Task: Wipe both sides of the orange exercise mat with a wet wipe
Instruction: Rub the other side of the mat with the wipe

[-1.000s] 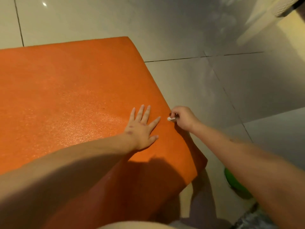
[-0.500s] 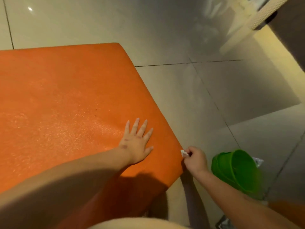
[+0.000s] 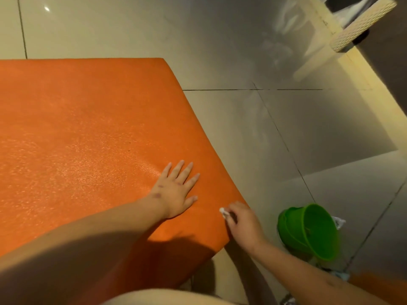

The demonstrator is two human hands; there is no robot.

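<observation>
**Left palm flat on the mat, right hand with a wipe at its edge**

The textured orange foam exercise mat (image 3: pixel 88 139) lies flat on the glossy pale tiled floor (image 3: pixel 242 51) and fills the view from nine o'clock down to six o'clock. The left hand (image 3: pixel 176 190) rests on it palm down, fingers straight and spread, near the mat's right edge. At four o'clock from that hand, the right hand (image 3: pixel 244 225) has its fingers curled round a small crumpled white wet wipe (image 3: pixel 223 211), which touches the mat just inside the edge. A bright green plastic bucket (image 3: pixel 308 232) stands tilted on the floor at three o'clock from the right hand, near it but apart. A cream woven-textured furniture leg (image 3: pixel 361 25) shows at one o'clock.
</observation>
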